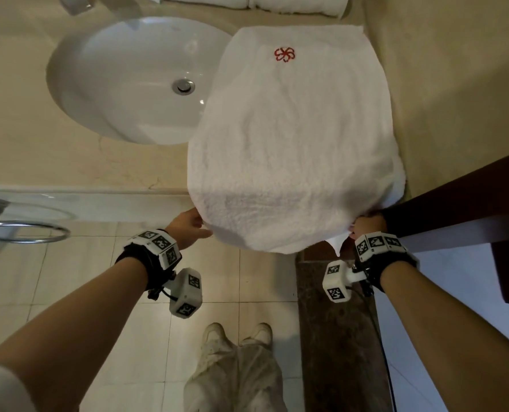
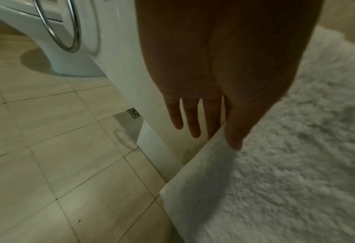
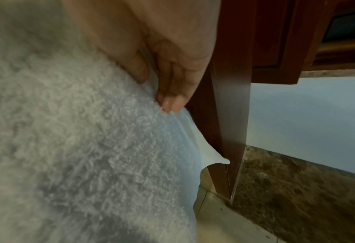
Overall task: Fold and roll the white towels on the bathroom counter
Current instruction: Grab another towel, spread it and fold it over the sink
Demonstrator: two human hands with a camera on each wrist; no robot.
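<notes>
towel (image 1: 291, 150): white terry, spread flat on counter (image 1: 54, 162) at approx 1 o'clock of head view, just R of sink (image 1: 128, 81); near end hangs off counter front edge twd floor. Red flower emblem (image 1: 285, 54) near far end, 12 o'clock.
towel L edge: overlaps sink rim at approx 10 o'clock of towel.
left hand (image 1: 187, 226): at towel's near-L corner, 7 o'clock of towel. L wrist view: fingers (image 2: 194, 121) straight, slightly spread, pointing down; thumb lies on top of terry, hem edge runs btwn thumb and fingers. Whether it actually clamps the cloth – can't tell.
right hand (image 1: 367, 226): at near-R corner, 5 o'clock of towel. R wrist view: fingertips (image 3: 173, 102) pressed together, pinching the hem against thumb; loose corner tip droops below the grip.
rolled towels (image 1: 253, 3): white, finished-looking, at back of counter, 12 o'clock, beyond spread towel; partly cut off by frame top.
door frame (image 1: 467, 197): dark wood, 3 o'clock, touching/just beside R hand.
towel ring (image 1: 24, 230): chrome, 9 o'clock, on counter front below edge.
floor (image 1: 98, 278): beige tile; person's shoes at 6 o'clock.
</notes>
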